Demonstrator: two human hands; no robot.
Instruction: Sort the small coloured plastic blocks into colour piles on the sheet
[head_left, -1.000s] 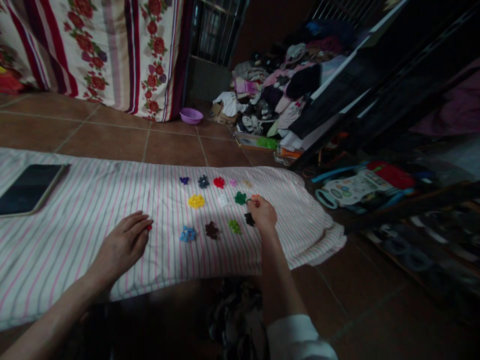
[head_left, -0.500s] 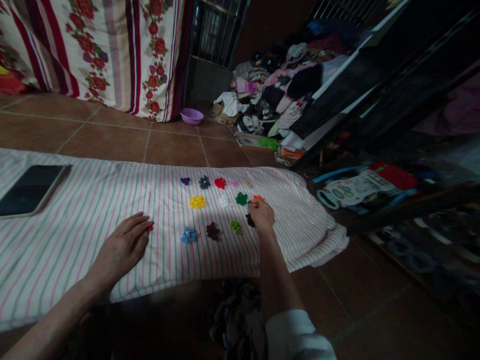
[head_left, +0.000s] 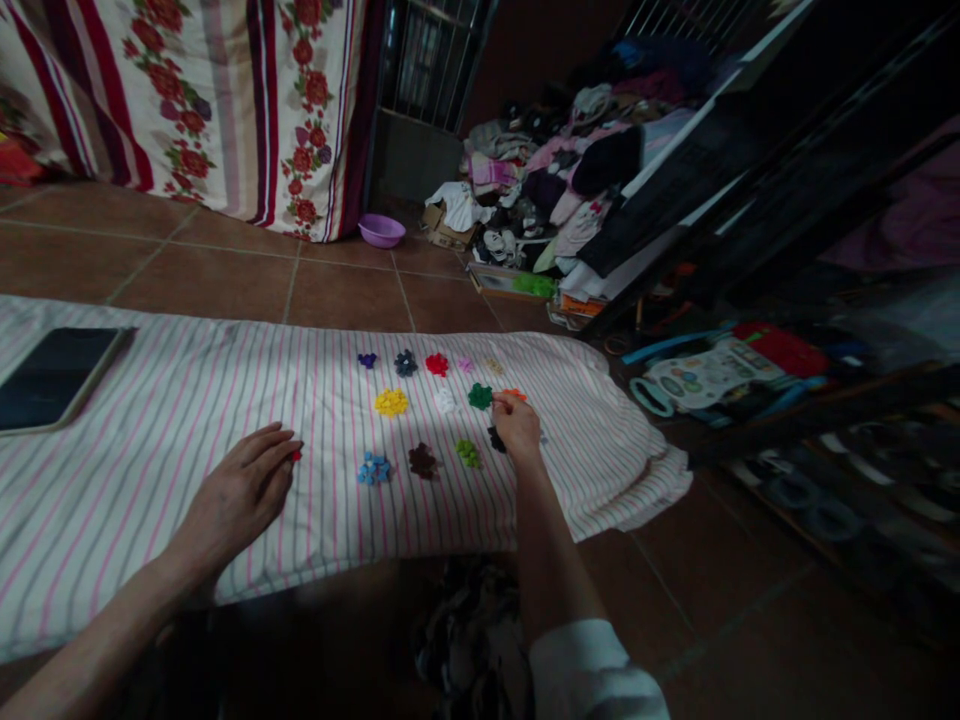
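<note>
My left hand (head_left: 244, 490) rests on the striped cloth (head_left: 187, 400), its fingers closed on a small red piece (head_left: 296, 455) at the fingertips. Over on the right, my right hand (head_left: 517, 422) is pinched beside the dark green pile (head_left: 480, 396). Partly behind it lie orange pieces (head_left: 515, 394) and a black pile (head_left: 496, 438). Whatever sits between the right fingertips is too small to make out. Nearer me are light blue (head_left: 373, 468), dark brown (head_left: 422, 461) and lime green (head_left: 468, 453) piles. Yellow (head_left: 391, 402) and white (head_left: 445, 401) piles lie farther back.
Along the far side are purple (head_left: 367, 360), dark grey (head_left: 405, 362), red (head_left: 436, 364), pink (head_left: 465, 365) and beige (head_left: 493, 365) piles. A phone (head_left: 60, 375) lies at left. Beyond are a purple basin (head_left: 382, 231) and heaped clothes (head_left: 555, 170).
My right fingertips have shifted slightly left, closer to the dark green pile. The left hand stays in place with the red piece. The whole view has drifted a little.
</note>
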